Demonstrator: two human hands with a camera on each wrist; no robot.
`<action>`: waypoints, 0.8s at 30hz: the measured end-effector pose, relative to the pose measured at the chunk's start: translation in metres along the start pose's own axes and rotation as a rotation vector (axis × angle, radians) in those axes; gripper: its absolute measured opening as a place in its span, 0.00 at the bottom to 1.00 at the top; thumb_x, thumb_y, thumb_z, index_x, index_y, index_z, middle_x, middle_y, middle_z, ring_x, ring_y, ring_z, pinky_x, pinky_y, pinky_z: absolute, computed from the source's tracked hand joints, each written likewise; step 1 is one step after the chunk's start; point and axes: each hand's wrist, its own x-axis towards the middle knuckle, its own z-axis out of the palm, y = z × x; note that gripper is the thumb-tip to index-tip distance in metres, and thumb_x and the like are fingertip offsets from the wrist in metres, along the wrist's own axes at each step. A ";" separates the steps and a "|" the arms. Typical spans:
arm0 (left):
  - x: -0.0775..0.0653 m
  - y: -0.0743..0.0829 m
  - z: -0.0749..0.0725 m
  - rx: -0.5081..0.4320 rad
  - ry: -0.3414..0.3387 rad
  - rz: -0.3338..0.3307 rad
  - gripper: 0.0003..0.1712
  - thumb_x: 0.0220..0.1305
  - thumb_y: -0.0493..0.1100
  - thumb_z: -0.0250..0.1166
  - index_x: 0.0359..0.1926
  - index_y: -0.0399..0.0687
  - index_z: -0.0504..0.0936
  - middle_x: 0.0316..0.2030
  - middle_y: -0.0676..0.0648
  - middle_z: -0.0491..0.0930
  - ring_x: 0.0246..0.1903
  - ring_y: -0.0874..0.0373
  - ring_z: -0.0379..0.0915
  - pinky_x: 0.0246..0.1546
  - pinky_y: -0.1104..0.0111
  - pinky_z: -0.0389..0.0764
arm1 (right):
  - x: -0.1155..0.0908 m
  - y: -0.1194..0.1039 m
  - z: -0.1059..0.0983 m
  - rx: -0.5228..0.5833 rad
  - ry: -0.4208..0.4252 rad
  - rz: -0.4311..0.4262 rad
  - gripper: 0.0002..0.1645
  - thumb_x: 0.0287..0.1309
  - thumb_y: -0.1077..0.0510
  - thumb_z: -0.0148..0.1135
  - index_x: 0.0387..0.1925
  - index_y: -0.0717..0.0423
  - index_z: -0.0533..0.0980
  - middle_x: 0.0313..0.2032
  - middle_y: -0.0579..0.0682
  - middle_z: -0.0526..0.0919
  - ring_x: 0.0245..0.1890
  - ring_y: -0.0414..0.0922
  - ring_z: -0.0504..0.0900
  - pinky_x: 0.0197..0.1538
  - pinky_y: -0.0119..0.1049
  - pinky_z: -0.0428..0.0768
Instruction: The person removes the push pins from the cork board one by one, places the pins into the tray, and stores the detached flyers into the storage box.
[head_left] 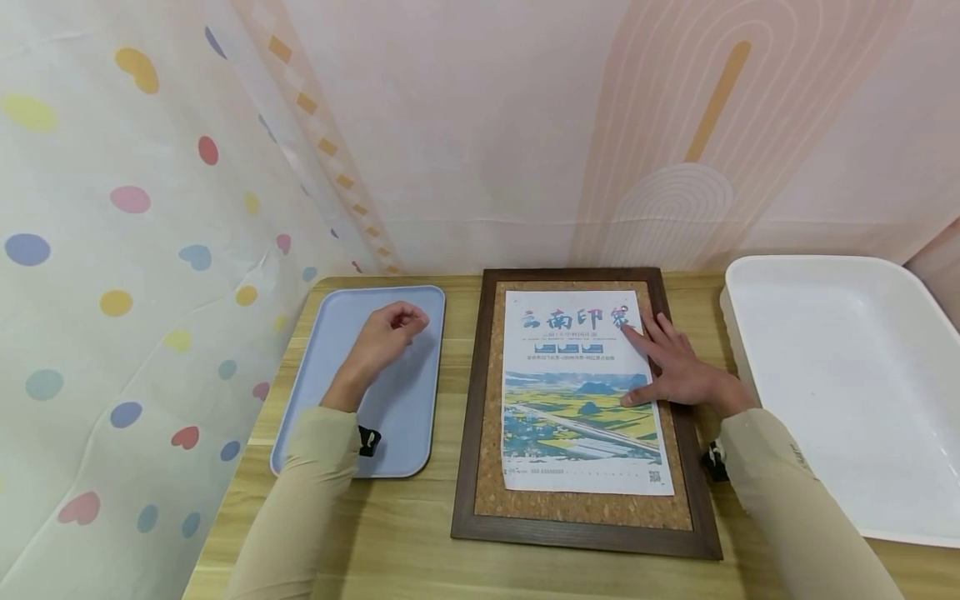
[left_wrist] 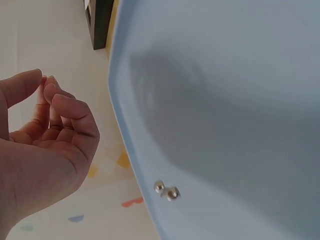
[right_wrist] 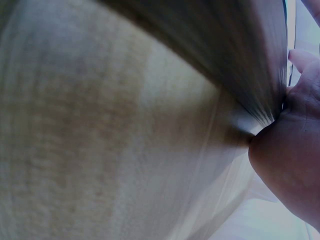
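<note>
A printed poster [head_left: 581, 433] with a landscape picture lies on a cork board [head_left: 585, 508] in a dark wooden frame. My right hand [head_left: 675, 367] rests spread over its right edge, fingertips on the paper; in the right wrist view its palm [right_wrist: 292, 155] is against the frame's side. A small round pin head [head_left: 624, 308] shows at the poster's upper right. Above the blue tray [head_left: 330, 333], my left hand [head_left: 386, 337] has curled fingers, thumb and forefinger tips together; I cannot tell if something tiny is between them. Small shiny metal tacks [left_wrist: 166, 191] lie in the tray.
A large white bin [head_left: 840, 400] stands right of the framed board, close to my right forearm. Under everything is a wood-grain table [head_left: 420, 533]. A patterned cloth [head_left: 487, 150] hangs behind, and a dotted one [head_left: 150, 292] at the left.
</note>
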 end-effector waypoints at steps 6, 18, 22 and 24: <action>0.004 0.010 0.012 -0.002 -0.023 0.035 0.11 0.72 0.43 0.59 0.47 0.40 0.80 0.36 0.46 0.76 0.33 0.55 0.71 0.34 0.67 0.73 | 0.000 0.001 0.000 -0.003 0.000 0.003 0.72 0.45 0.36 0.75 0.79 0.52 0.42 0.76 0.60 0.23 0.74 0.61 0.18 0.68 0.69 0.26; 0.012 0.033 0.038 -0.014 -0.072 0.086 0.11 0.72 0.44 0.58 0.47 0.42 0.79 0.38 0.46 0.75 0.36 0.53 0.68 0.36 0.64 0.72 | 0.001 0.002 0.000 0.011 0.001 0.009 0.72 0.43 0.36 0.76 0.79 0.50 0.42 0.77 0.59 0.23 0.74 0.60 0.18 0.68 0.69 0.26; 0.015 0.040 0.046 0.000 -0.097 0.107 0.11 0.72 0.45 0.58 0.47 0.44 0.79 0.39 0.46 0.76 0.37 0.53 0.68 0.36 0.63 0.71 | 0.000 0.001 0.000 0.016 0.001 0.007 0.73 0.43 0.36 0.76 0.79 0.50 0.42 0.77 0.60 0.24 0.74 0.60 0.18 0.68 0.69 0.26; 0.016 0.043 0.049 -0.001 -0.111 0.117 0.09 0.72 0.45 0.58 0.46 0.46 0.79 0.40 0.46 0.76 0.37 0.52 0.68 0.37 0.62 0.71 | 0.000 0.001 0.000 0.018 0.001 0.009 0.72 0.43 0.36 0.76 0.79 0.50 0.42 0.77 0.59 0.24 0.74 0.60 0.18 0.68 0.69 0.26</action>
